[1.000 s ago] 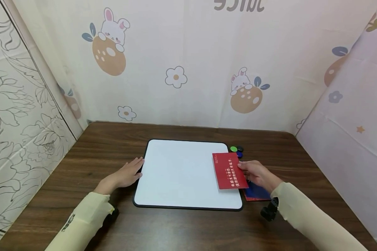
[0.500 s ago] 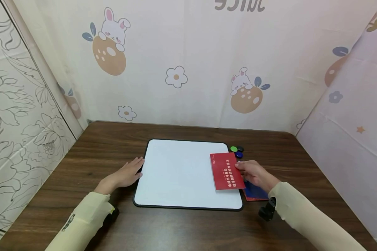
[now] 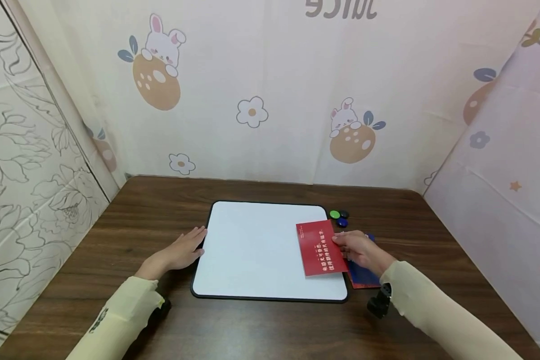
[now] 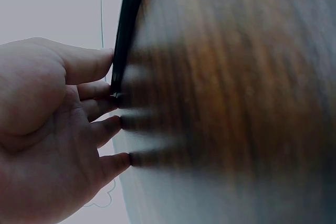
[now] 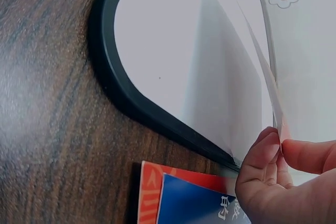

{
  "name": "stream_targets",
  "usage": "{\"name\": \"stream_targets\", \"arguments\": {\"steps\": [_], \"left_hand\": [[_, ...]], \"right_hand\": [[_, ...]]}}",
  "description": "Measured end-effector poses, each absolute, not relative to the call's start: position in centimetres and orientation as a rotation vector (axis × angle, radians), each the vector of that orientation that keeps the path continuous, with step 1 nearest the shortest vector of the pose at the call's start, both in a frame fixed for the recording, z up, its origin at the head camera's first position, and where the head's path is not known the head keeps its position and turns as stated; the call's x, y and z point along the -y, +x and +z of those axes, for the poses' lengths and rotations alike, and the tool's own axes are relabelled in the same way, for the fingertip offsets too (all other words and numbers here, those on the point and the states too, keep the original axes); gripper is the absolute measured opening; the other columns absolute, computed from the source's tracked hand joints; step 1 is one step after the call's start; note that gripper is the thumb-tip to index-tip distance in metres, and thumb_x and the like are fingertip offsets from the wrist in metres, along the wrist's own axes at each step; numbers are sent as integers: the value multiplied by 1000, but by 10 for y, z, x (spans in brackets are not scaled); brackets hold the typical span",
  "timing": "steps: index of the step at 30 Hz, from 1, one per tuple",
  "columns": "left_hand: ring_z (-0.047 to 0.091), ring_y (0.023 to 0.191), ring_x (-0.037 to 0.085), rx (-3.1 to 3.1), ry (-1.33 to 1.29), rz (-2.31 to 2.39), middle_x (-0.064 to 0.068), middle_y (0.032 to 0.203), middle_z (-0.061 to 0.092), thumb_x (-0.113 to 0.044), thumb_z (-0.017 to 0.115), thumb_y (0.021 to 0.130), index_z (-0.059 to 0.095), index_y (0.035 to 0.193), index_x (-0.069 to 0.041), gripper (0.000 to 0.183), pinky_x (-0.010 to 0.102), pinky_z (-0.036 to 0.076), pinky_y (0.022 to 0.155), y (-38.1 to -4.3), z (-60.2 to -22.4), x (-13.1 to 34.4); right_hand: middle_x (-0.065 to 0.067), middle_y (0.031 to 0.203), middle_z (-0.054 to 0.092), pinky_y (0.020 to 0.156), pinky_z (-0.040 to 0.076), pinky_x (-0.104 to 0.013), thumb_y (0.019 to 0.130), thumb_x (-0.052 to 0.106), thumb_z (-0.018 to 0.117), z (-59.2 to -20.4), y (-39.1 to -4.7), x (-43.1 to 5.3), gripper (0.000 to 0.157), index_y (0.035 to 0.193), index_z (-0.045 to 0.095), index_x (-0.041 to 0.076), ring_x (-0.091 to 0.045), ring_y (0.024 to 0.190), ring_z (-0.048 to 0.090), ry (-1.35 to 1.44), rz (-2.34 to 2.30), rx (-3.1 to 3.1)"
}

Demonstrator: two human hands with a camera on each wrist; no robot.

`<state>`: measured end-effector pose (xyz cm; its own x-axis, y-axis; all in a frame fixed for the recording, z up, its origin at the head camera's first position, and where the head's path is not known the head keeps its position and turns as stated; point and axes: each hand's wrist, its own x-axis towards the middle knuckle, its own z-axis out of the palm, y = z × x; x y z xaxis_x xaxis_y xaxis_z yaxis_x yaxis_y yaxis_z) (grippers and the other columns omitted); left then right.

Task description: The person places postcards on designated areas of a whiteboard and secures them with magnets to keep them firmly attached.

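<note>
One card, its edge pinched in our right hand, hangs over the board; we judge it light, bendable, best held by edges. Our left hand, fingers straight, touches the board.

The left hand is resting its fingertips on a wooden table, a black rim running past its thumb tip

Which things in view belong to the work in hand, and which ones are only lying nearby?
In the work:
- red card, pinched by the right hand
- white board, left hand at its edge

Lying nearby, apparently not in use now:
- green disc, black disc, blue disc
- blue card on an orange-red card
</note>
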<state>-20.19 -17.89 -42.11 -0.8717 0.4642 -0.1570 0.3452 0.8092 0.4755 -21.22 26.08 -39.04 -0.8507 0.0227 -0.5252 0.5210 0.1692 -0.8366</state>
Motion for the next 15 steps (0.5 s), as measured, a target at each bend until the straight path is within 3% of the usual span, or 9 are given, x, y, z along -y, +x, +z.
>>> {"name": "stream_targets", "arguments": {"steps": [7,15], "left_hand": [[12,140,44,-2732,621,640,30,152,17,-11,47,100,23,145,12,56,63,11,108,-201,-421,178],[13,140,44,-2729,619,649,30,151,18,-11,47,100,24,145,12,56,62,11,108,-201,-423,179]], "right_hand": [[-16,110,57,79,47,-31,99,12,53,-390,-211,-257,44,134,40,-11,-24,91,52,519,-1722,-2066],[-19,111,59,72,51,-29,98,10,54,-399,-215,-255,37,128,47,-11,-23,88,56,514,-1615,-2195]]}}
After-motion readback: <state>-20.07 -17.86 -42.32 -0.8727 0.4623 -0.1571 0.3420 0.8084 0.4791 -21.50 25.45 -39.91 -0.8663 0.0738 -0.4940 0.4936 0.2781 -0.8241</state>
